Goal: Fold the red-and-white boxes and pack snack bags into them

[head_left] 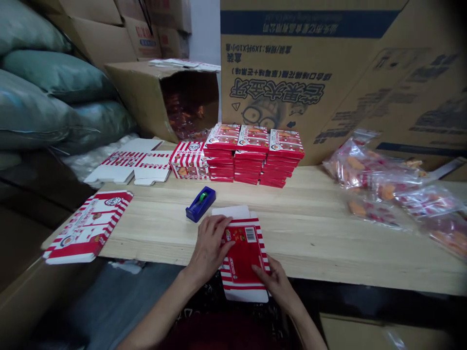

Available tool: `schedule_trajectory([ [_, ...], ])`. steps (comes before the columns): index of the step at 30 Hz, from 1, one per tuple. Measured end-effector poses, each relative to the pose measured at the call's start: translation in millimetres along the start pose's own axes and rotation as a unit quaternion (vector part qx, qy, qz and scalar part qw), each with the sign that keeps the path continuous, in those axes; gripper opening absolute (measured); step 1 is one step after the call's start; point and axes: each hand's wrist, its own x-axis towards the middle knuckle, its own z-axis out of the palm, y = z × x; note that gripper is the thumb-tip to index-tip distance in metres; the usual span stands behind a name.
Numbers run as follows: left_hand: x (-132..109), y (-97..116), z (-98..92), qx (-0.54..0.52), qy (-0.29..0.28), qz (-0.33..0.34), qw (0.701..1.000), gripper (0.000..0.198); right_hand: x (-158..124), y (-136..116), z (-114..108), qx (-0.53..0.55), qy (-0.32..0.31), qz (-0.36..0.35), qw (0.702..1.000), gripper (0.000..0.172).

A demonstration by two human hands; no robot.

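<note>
A flat red-and-white striped carton (243, 253) lies at the near edge of the wooden table (314, 228), overhanging it. My left hand (209, 245) rests on its left side, fingers curled onto the carton. My right hand (275, 282) grips its lower right corner, fingers pressed on the red face. A blue tape dispenser (200, 203) sits just beyond my left hand.
Three stacks of finished red boxes (253, 153) stand mid-table, with a striped box (189, 160) beside them. Flat cartons lie at the left (87, 226) and back left (131, 165). Clear bags of snacks (394, 187) cover the right. Large cardboard boxes (328, 73) stand behind.
</note>
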Motion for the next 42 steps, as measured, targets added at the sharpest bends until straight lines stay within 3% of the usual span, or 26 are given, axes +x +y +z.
schedule_trajectory([
  [3,1.8,-2.3,-1.0,-0.002,-0.026,-0.013,1.000,0.062,0.0,-0.5,-1.2,0.014,-0.019,0.017,1.000,0.045],
  [8,8.0,-2.3,-9.1,0.016,-0.043,-0.054,0.997,0.034,1.7,8.3,0.1,0.009,-0.005,0.016,1.000,0.044],
  [12,8.2,3.8,-5.9,-0.021,-0.046,-0.038,0.998,0.024,1.4,11.8,7.1,0.006,0.015,0.038,0.999,0.037],
  [14,6.0,4.5,-3.3,-0.046,-0.033,-0.021,0.998,0.027,0.2,10.7,10.0,0.043,0.032,0.066,0.996,0.039],
  [17,-5.3,1.9,0.2,-0.077,0.055,-0.047,0.994,0.046,-2.2,8.3,10.6,0.115,0.073,0.086,0.987,0.046],
  [19,-20.4,1.9,4.3,-0.110,0.099,-0.114,0.982,0.054,-3.6,7.8,9.4,0.149,0.099,0.085,0.980,0.047],
  [20,-29.3,3.8,7.2,-0.137,0.089,-0.147,0.975,0.054,-4.2,8.1,9.0,0.160,0.109,0.084,0.978,0.047],
  [23,-53.6,17.6,17.6,-0.249,-0.018,-0.209,0.946,0.056,-5.5,10.3,11.0,0.170,0.134,0.085,0.972,0.051],
  [25,-61.7,30.0,22.7,-0.308,-0.048,-0.236,0.920,0.068,-6.4,11.6,14.8,0.165,0.152,0.085,0.971,0.053],
  [27,-62.4,39.8,25.3,-0.347,-0.042,-0.264,0.899,0.075,-7.8,11.1,18.9,0.159,0.162,0.081,0.970,0.055],
  [33,-49.5,45.6,28.0,-0.443,-0.037,-0.311,0.840,0.062,-12.0,3.9,21.9,0.148,0.160,0.069,0.973,0.056],
  [36,-45.7,45.3,28.5,-0.446,-0.021,-0.319,0.836,0.056,-11.2,4.2,22.7,0.161,0.165,0.074,0.970,0.056],
  [39,-44.7,45.6,28.1,-0.448,-0.049,-0.293,0.843,0.043,-10.4,5.4,24.1,0.163,0.174,0.083,0.968,0.056],
  [42,-45.8,42.3,26.3,-0.489,-0.055,-0.300,0.817,0.036,-12.8,0.3,18.5,0.173,0.158,0.098,0.967,0.054],
])
